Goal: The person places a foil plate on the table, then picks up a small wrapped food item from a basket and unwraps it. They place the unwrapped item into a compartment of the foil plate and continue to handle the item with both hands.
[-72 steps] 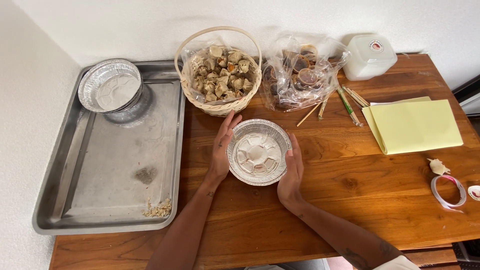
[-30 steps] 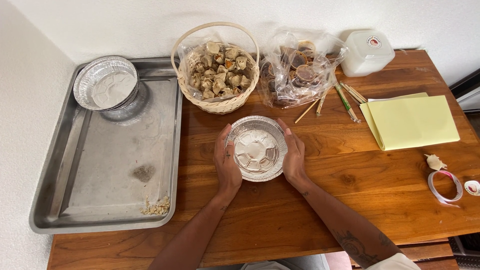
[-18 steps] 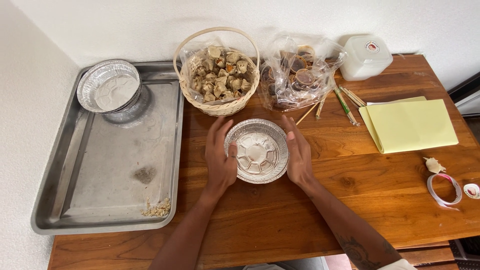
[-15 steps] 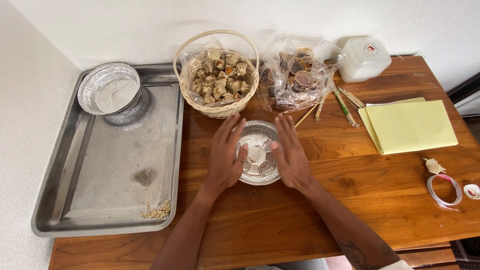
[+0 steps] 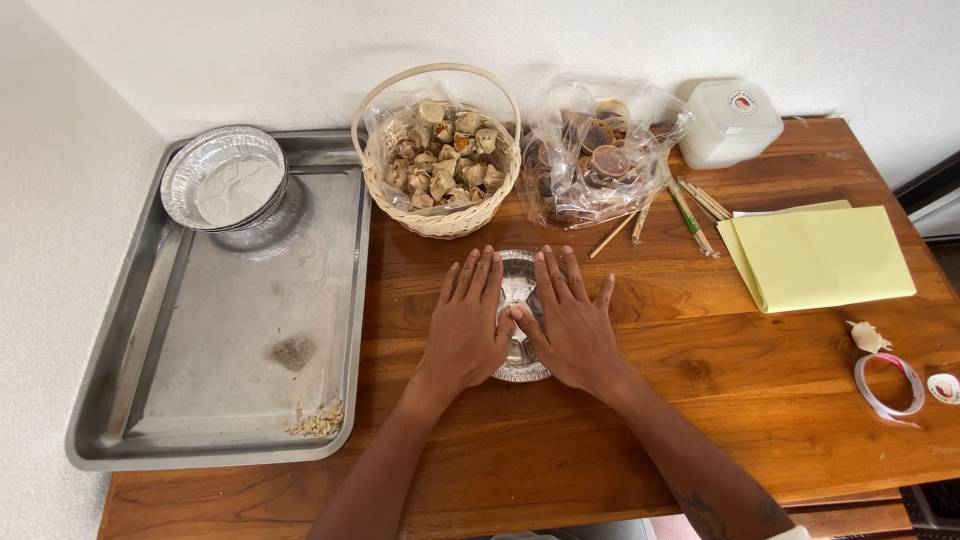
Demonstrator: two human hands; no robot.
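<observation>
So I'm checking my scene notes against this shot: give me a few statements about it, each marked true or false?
1. Both hands, left and right, lie flat over the foil dish. True.
2. The basket is empty. False: it holds wrapped pieces.
3. Foil dishes sit in the tray's far corner. True.
4. The yellow paper lies on the tray. False: on the table, right side.
</observation>
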